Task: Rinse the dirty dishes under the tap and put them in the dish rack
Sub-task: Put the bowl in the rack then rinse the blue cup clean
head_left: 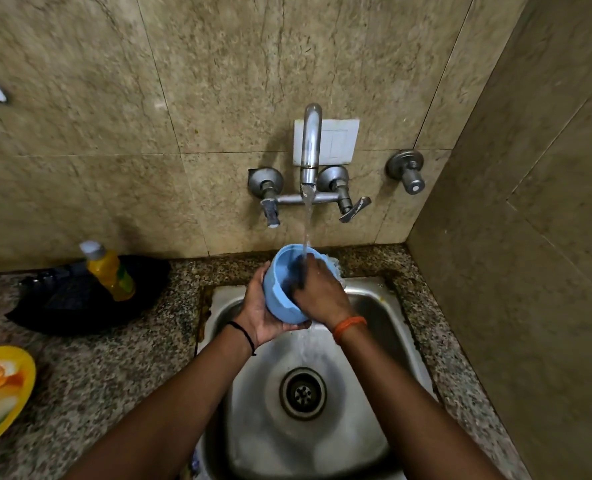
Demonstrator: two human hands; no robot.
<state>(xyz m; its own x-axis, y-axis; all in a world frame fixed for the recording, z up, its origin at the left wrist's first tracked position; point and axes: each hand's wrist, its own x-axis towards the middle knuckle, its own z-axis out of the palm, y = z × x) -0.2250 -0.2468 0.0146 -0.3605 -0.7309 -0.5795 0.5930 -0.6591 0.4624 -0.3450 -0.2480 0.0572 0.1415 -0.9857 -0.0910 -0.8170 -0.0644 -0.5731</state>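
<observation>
A light blue bowl (280,292) is held tilted over the steel sink (367,344), right under the running stream from the tap (311,147). My left hand (260,313) cups the bowl from below and the left, fingers curled round its base. My right hand (317,292) reaches over the rim with its fingers inside the bowl, where the water strikes them. The fingertips are hidden within the bowl.
A black dish rack (80,299) sits on the granite counter at the left, with a yellow soap bottle (109,271) standing on it. A yellow plate (0,389) with food smears lies at the left edge. Tiled walls close in behind and on the right.
</observation>
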